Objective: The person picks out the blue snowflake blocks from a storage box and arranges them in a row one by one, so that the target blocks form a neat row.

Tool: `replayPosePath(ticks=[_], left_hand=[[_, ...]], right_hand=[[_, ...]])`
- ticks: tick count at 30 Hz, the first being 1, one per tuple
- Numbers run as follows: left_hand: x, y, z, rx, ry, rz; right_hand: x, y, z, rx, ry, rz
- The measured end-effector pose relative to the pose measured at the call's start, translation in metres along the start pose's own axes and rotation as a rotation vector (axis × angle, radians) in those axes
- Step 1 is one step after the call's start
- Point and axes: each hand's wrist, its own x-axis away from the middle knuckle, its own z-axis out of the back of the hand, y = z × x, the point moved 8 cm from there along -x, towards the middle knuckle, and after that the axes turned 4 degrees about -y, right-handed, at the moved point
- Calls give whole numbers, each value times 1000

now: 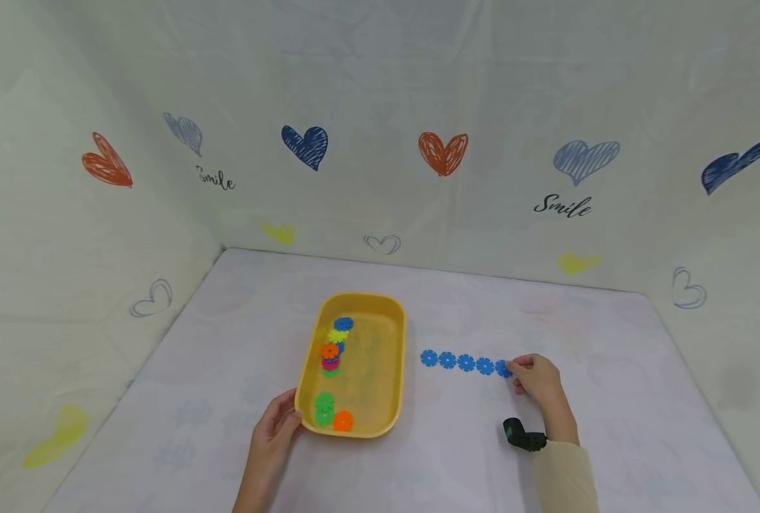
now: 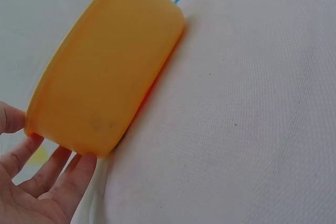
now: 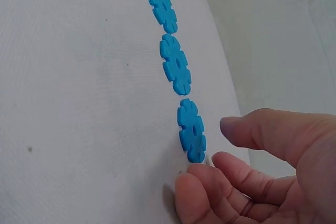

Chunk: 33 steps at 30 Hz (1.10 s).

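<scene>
Several blue flower-shaped plastic discs [image 1: 466, 363] lie flat in a row on the table, right of a yellow tray [image 1: 371, 370]. My right hand [image 1: 537, 377] is at the row's right end, its fingertips by the edge of the last blue disc [image 3: 191, 132]. In the right wrist view its thumb stands apart from the fingers, and that disc lies flat on the cloth. At the tray's near left corner, my left hand [image 1: 274, 427] holds the tray, thumb at the rim and fingers against the outer wall [image 2: 105, 72].
Inside the tray, loose discs lie along the left side: a blue one [image 1: 343, 324], an orange one [image 1: 329, 350], green ones [image 1: 324, 406] and another orange one [image 1: 343, 421]. A black wrist device [image 1: 524, 436] sits on the right arm. Behind the table hangs a heart-printed cloth [image 1: 380, 192].
</scene>
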Motion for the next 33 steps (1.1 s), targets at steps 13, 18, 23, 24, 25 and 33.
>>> replayPosePath(ticks=[13, 18, 23, 24, 25, 33], left_hand=[[1, 0, 0, 2, -1, 6], [0, -2, 0, 4, 0, 15], [0, -1, 0, 4, 0, 11], [0, -1, 0, 5, 1, 10], [0, -1, 0, 4, 3, 9], [0, -1, 0, 15, 3, 9]], right_hand=[[11, -10, 2, 20, 27, 97], [16, -23, -1, -30, 59, 181], [36, -53, -6, -62, 69, 299], [38, -57, -7, -53, 79, 317], [41, -63, -9, -50, 76, 332], [55, -106, -31, -117, 7, 371]])
